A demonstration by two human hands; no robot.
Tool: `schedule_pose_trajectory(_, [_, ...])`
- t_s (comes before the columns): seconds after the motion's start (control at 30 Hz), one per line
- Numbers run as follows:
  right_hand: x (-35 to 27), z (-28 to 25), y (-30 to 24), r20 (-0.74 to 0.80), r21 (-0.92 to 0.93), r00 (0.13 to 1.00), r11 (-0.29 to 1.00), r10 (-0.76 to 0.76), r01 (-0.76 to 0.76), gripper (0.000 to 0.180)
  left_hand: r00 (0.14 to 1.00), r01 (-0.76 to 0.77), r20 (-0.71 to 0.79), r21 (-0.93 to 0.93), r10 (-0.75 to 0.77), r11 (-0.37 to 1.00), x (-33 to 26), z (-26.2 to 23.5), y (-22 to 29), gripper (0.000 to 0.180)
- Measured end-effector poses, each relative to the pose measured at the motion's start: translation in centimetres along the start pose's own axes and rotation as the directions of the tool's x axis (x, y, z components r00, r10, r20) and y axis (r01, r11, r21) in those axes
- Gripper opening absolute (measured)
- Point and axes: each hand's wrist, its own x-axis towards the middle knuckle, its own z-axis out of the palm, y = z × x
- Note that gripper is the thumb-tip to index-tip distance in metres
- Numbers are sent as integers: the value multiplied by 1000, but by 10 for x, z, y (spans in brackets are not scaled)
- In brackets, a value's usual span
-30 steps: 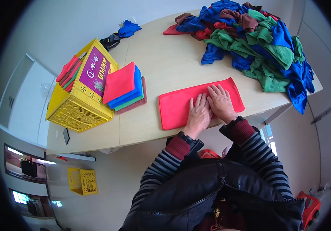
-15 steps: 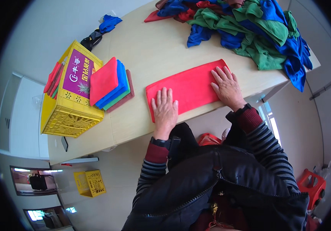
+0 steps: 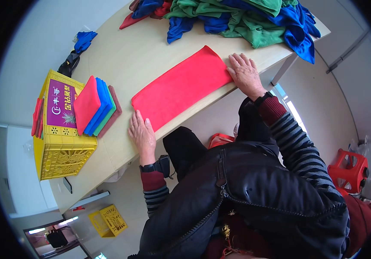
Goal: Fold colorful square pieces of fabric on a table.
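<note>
A red cloth (image 3: pixel 181 86), spread flat as a long rectangle, lies along the near edge of the table. At its left end rests my left hand (image 3: pixel 142 134), fingers stretched out beside the cloth's corner. My right hand (image 3: pixel 245 74) lies at the opposite end, fingers extended and touching or just beside the cloth's edge. Nothing is held in either hand. To the left, a stack of folded cloths (image 3: pixel 97 105) in red, blue, green and brown leans against a yellow plastic crate (image 3: pixel 67 159).
A loose heap of green, blue and red cloths (image 3: pixel 254 28) covers the far right of the table (image 3: pixel 120 73). Red cloths (image 3: pixel 37 116) hang at the crate's far side. Another yellow crate (image 3: pixel 108 220) and a red stool (image 3: pixel 348 170) stand on the floor.
Both hands have slid outward from on top of the red cloth to its two ends. The whole view has turned and shifted, so the table appears more tilted.
</note>
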Motion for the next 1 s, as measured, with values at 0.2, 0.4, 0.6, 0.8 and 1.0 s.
schedule_pose_trajectory(0.2, [2, -20, -25, -116, 147, 988, 981, -106, 123, 51, 998, 20, -63, -96, -26, 995, 6, -13, 7, 57])
schedule_pose_trajectory(0.4, [18, -9, -130, 27, 185, 946, 932, -322, 312, 57, 948, 205, -197, -227, -251, 952, 27, -11, 28, 58])
schedule_pose_trajectory(0.6, [31, 21, -155, 178, 122, 924, 939, -338, 320, 62, 929, 369, 207, -437, -308, 820, 55, -12, 4, 42])
schedule_pose_trajectory(0.8, [33, 28, -156, 257, 120, 902, 938, -347, 326, 63, 903, 428, 428, -903, -32, 31, 59, -22, -18, 30])
schedule_pose_trajectory(1.0, [29, 26, -160, 265, 85, 902, 940, -342, 331, 62, 852, 510, 521, -803, 53, -309, 61, -35, -18, 32])
